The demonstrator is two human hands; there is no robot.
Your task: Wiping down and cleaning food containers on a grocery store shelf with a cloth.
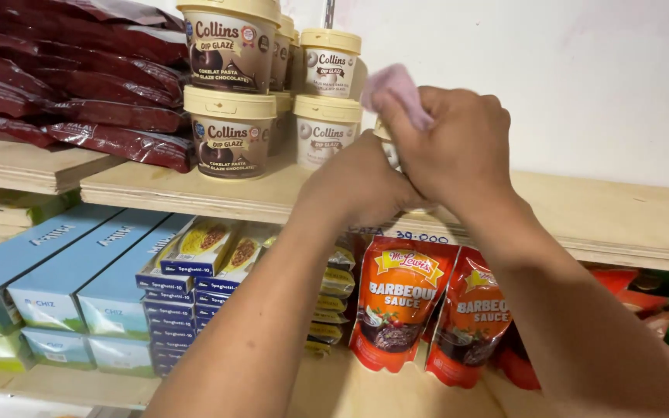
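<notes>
Pink cloth (pixel 396 87) sits bunched in the right hand (pixel 454 143), which is curled tight around it, with a fold poking out above the knuckles. Just under that hand, the left hand (pixel 358 186) is wrapped around a small cream tub (pixel 388 143), of which only a sliver of lid and side shows between the two hands; I think it matches the other tubs but the view is too blocked to be sure. The held tub is immediately right of the stacked cream tubs (pixel 327 101) and looks to be at or just above the wooden shelf (pixel 605 209).

Risks, as I judge them: the stacked cream tubs stand two high and close to the left wrist, so a sideways sweep of the cloth or a nudge of the elbow could topple the upper ones. The tub in the left hand lies near the shelf's front edge; a loosened hold could drop it onto the barbecue sauce pouches (pixel 400 310) below the shelf. Hard rubbing might also lift the lid or scuff the label. Both forearms cross in front of the lower shelf, so a pull-back could drag the pouches forward.
</notes>
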